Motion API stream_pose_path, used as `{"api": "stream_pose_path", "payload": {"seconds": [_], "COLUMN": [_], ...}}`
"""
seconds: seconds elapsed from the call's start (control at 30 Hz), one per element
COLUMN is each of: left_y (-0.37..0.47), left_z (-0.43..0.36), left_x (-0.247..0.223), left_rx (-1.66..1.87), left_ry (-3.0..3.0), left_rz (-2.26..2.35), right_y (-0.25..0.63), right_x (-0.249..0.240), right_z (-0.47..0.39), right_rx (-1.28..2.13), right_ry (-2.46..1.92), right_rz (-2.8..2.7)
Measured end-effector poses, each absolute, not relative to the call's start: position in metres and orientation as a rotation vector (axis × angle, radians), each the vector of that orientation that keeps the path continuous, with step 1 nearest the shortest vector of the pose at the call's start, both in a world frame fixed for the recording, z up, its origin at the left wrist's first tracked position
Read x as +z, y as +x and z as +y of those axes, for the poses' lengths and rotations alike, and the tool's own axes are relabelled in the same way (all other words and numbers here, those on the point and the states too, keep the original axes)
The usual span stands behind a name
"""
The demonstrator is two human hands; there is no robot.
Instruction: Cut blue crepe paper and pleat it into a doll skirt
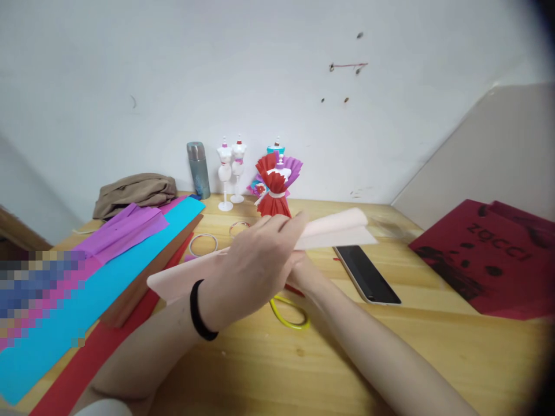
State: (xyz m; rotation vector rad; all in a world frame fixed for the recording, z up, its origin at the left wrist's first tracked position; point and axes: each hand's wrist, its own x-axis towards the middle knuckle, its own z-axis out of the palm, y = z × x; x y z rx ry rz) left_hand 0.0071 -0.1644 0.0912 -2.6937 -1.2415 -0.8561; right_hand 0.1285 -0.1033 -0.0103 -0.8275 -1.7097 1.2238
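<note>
Left hand [255, 260] holding pink paper [336, 228]; flask [199, 173] upright, capped.

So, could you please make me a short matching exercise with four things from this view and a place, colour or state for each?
Things:
1. Pale pink paper
2. Phone
3. Flask
4. Bag

Descriptions:
A. Standing upright near the wall
B. Red with dark lettering
C. Stretching out on both sides of the left hand
D. Lying flat on the table, screen dark

Pairs: 1-C, 2-D, 3-A, 4-B
</note>
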Motion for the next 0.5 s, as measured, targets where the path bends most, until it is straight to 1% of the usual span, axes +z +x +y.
{"api": "stream_pose_path", "payload": {"seconds": [0.13,0.3,0.4,0.5], "left_y": [0.006,0.003,-0.003,-0.005], "left_z": [-0.159,-0.155,-0.147,-0.135], "left_x": [0.089,0.091,0.093,0.090], "left_rx": [-1.081,-1.096,-1.153,-1.322], "left_ry": [-2.703,-2.763,-3.034,-3.382], "left_rz": [-1.166,-1.365,-1.425,-1.367], "right_y": [0.137,0.145,0.157,0.173], "right_x": [0.005,0.040,0.054,0.058], "right_z": [-0.103,-0.109,-0.112,-0.112], "right_rx": [1.267,1.282,1.271,1.285], "right_ry": [-0.769,-0.632,-0.576,-0.644], "right_rz": [-1.391,-1.255,-1.247,-1.290]}}
